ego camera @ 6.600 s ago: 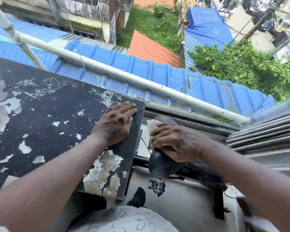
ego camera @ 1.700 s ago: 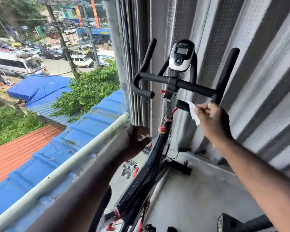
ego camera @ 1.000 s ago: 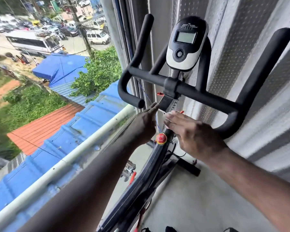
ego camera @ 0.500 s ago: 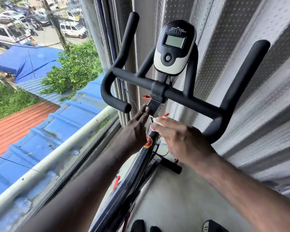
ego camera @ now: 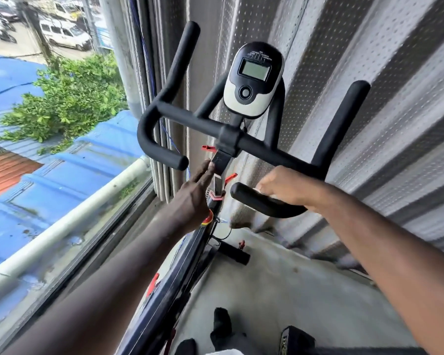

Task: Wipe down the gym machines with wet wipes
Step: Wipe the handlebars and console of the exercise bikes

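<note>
Apparently for bracing, left hand (ego camera: 194, 194) rests straight, joined fingers (ego camera: 205, 173) on stem (ego camera: 222, 160) mid-frame; right hand (ego camera: 287, 188) clamps wipe (ego camera: 258, 188) round grip (ego camera: 254, 202) just right of it, to rub it clean.

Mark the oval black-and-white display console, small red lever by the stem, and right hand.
Oval black-and-white display console (ego camera: 256, 70): head view, on its grey screen.
Small red lever (ego camera: 208, 148): head view, its middle.
Right hand (ego camera: 290, 187): head view, knuckles, gripping black foam handlebar end (ego camera: 251, 201).
</note>
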